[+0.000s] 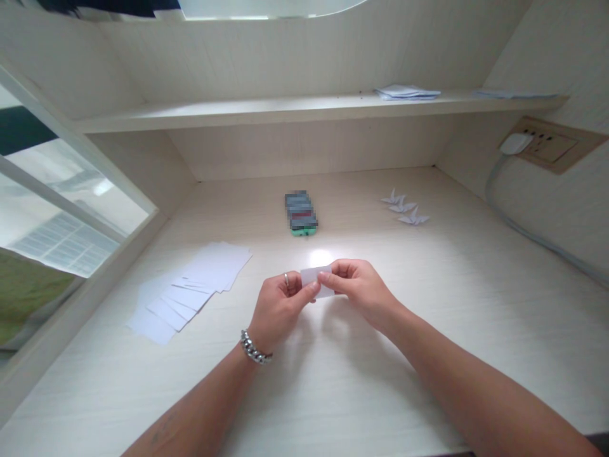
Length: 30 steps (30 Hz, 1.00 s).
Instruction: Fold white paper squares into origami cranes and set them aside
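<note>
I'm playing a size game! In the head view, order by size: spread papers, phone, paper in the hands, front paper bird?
1. Spread papers
2. Phone and held paper: unsure; fingers cover some of the paper, which is nearer
3. Front paper bird

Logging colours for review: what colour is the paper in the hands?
The held paper is white, in the head view.

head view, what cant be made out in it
All in the head view:
White paper: parts of it are covered by fingers of the left hand and right hand; its underside faces away.
Spread sheets: their number, since they overlap.
Green-edged device: its top face, blurred by pixelation.
Grey cable: its far end, cut off by the right edge.
</note>
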Motion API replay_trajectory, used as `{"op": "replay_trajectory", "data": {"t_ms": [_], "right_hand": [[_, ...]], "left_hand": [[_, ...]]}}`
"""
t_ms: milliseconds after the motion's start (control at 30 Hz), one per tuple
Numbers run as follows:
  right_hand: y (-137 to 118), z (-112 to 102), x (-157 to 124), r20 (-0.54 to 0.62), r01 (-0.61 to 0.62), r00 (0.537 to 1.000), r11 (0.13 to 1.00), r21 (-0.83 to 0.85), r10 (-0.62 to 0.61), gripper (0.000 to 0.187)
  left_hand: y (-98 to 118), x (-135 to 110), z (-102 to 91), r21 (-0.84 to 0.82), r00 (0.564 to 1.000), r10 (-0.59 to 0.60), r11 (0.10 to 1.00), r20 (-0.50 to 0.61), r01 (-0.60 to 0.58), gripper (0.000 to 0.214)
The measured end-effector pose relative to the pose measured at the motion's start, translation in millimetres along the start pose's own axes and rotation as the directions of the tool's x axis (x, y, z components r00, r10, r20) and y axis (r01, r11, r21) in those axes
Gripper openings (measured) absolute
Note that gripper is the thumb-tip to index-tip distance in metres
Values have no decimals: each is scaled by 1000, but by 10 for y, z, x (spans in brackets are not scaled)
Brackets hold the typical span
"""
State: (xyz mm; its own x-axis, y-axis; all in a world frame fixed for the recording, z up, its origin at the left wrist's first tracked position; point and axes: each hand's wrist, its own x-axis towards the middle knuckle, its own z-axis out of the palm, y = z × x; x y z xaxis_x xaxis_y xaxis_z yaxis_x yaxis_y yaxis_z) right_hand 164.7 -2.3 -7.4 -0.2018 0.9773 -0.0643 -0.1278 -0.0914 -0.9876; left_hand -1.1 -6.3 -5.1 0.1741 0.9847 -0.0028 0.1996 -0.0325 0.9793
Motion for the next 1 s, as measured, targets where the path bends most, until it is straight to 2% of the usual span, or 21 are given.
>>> {"op": "replay_trajectory", "data": {"t_ms": [133, 300, 467, 567, 633, 667, 800, 900, 1000], "right_hand": [[-18, -14, -4, 0, -8, 1000, 1000, 9, 8, 31], [-30, -12, -6, -8, -28, 1000, 1000, -13, 28, 35], [-39, -8, -5, 9, -44, 999, 998, 35, 44, 32], [-46, -15, -2, -10, -53, 998, 997, 48, 54, 31], [-48, -21, -1, -16, -59, 998, 997, 56, 60, 32], [-47, -24, -1, -15, -59, 998, 997, 59, 60, 32], [-34, -41, 2, -15, -51, 999, 999, 19, 51, 33], [-25, -50, 5, -11, -58, 998, 998, -22, 58, 31], [-27, -50, 3, -23, -55, 998, 998, 5, 55, 28]], "left_hand": [[57, -13, -6, -24, 1000, -13, 1000, 29, 13, 33], [42, 11, -42, -60, 999, 27, 998, -45, -30, 28], [-51, 53, -39, -256, 999, 22, 966, -44, -33, 25], [-31, 60, -50, -348, 995, -17, 937, -94, -17, 26], [3, 53, -63, -324, 993, -26, 946, -116, -13, 26], [19, 47, -67, -283, 996, -18, 959, -93, -9, 27], [46, 16, -51, -77, 996, -33, 996, 77, 39, 32], [36, 6, -35, -1, 999, -17, 1000, 47, 17, 41], [28, 9, -36, 25, 999, -19, 1000, 39, 18, 44]]}}
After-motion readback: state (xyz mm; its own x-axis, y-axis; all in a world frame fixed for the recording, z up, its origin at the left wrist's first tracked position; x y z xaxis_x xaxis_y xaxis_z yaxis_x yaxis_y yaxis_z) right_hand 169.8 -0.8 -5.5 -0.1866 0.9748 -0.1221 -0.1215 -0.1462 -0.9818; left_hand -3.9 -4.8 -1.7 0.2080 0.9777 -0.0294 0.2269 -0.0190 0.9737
